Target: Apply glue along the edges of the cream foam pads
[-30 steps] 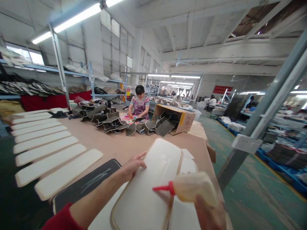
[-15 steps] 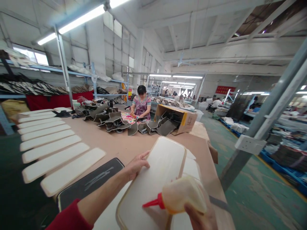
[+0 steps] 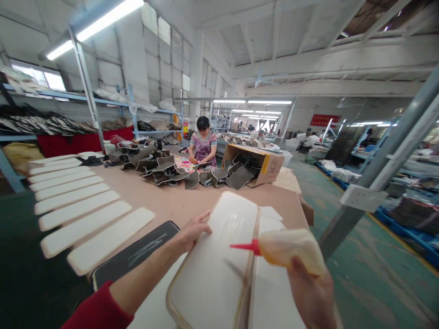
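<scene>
My left hand (image 3: pixel 195 232) grips the left edge of a white rounded panel (image 3: pixel 209 269), thumb on its face. Shiny streaks show on the panel's upper part. In my right hand (image 3: pixel 312 292) is a translucent squeeze bottle (image 3: pixel 291 249) of yellowish liquid, its red nozzle pointing left above the panel's right side. More white panels (image 3: pixel 274 292) lie beneath and to the right. Left of my forearm rests a dark panel (image 3: pixel 137 253) with grey marks on it.
White panels (image 3: pixel 113 237) are laid in a row along the table's left side. Dark curved pieces (image 3: pixel 164 169) are heaped across the table (image 3: pixel 171 201), beside an open cardboard box (image 3: pixel 270 169). A person (image 3: pixel 203 144) works behind them. A metal post (image 3: pixel 360 201) stands at right.
My right hand and the bottle have moved right and up, away from the lower part of the panel. Shiny streaks now show on the panel's upper part. My left hand keeps its hold.
</scene>
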`<control>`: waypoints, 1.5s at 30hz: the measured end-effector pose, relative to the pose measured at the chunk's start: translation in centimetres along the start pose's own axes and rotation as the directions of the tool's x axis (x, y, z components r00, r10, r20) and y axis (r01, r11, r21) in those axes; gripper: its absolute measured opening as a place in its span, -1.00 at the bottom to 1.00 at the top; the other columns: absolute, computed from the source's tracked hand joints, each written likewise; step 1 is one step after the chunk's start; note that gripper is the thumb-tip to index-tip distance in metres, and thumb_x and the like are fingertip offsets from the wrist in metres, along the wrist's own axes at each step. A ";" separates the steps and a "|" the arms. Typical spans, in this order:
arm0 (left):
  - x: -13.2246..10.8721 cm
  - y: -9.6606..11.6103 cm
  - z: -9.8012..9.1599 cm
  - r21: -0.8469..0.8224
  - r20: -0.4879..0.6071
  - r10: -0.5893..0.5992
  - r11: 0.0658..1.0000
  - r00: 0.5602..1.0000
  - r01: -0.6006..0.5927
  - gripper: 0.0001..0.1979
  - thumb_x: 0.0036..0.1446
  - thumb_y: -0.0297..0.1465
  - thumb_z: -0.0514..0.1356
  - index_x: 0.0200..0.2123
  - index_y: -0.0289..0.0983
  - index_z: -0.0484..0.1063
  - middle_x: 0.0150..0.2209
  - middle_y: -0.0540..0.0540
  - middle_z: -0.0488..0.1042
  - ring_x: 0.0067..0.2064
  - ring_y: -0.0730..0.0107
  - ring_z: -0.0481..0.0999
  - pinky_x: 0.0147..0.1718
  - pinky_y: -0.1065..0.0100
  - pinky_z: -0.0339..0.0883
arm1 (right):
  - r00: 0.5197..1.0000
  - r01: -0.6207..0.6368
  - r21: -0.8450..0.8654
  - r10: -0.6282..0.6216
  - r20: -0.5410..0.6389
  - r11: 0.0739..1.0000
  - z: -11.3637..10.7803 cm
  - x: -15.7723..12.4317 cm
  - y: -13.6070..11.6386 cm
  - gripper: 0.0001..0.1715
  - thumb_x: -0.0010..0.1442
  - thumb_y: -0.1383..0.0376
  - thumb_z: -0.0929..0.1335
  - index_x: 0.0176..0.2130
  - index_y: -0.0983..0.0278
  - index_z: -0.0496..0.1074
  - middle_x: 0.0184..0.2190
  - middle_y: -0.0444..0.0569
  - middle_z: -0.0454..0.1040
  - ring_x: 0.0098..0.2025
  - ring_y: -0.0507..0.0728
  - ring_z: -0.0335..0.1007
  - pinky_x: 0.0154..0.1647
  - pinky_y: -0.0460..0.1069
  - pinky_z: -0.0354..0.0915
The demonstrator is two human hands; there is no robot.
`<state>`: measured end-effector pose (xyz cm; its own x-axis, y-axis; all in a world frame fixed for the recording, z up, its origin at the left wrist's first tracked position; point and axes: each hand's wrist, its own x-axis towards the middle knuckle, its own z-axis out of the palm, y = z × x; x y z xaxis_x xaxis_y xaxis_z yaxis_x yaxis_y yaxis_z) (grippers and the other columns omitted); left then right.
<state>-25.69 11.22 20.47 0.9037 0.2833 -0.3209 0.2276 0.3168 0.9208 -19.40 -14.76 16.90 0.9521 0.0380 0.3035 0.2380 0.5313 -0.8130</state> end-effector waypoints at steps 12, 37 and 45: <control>1.0 -0.5 -2.2 -0.034 -0.116 -0.032 0.999 0.993 0.028 0.00 -0.27 -0.63 0.13 0.34 -0.25 -0.01 -0.23 -0.08 0.58 -0.42 0.33 0.52 -0.44 0.37 0.39 | 0.993 -0.118 0.042 0.119 -0.027 0.992 1.1 -2.7 1.0 -0.36 -0.11 0.17 0.58 -0.05 0.28 0.44 -0.17 0.05 0.51 -0.12 0.21 0.45 -0.10 -0.03 0.40; 3.6 -1.7 -5.3 -0.105 -0.143 -0.059 0.993 0.988 0.044 -0.12 -0.29 -0.62 0.11 0.24 -0.22 0.22 -0.18 -0.03 0.57 -0.40 0.38 0.47 -0.42 0.44 0.36 | 0.990 -0.138 0.003 0.138 -0.042 0.990 4.0 0.8 5.9 -0.31 -0.21 0.23 0.62 -0.09 0.31 0.43 -0.28 -0.07 0.51 -0.25 0.08 0.42 -0.17 -0.14 0.36; 4.0 -1.9 -6.3 -0.085 -0.106 -0.064 0.995 0.992 0.055 -0.18 -0.29 -0.56 0.11 0.18 -0.20 0.29 -0.31 0.02 0.55 -0.46 0.43 0.41 -0.47 0.48 0.30 | 0.862 -0.351 0.343 0.444 -0.244 0.871 4.3 -0.5 3.8 -0.31 -0.12 0.18 0.58 0.02 0.19 0.43 -0.02 -0.06 0.46 -0.02 0.16 0.41 -0.09 -0.07 0.40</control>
<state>-24.81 17.48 16.00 0.8439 0.3564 -0.4010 0.2456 0.4078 0.8794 -19.76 -9.12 15.79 0.9735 0.0617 -0.2203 -0.1927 0.7402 -0.6442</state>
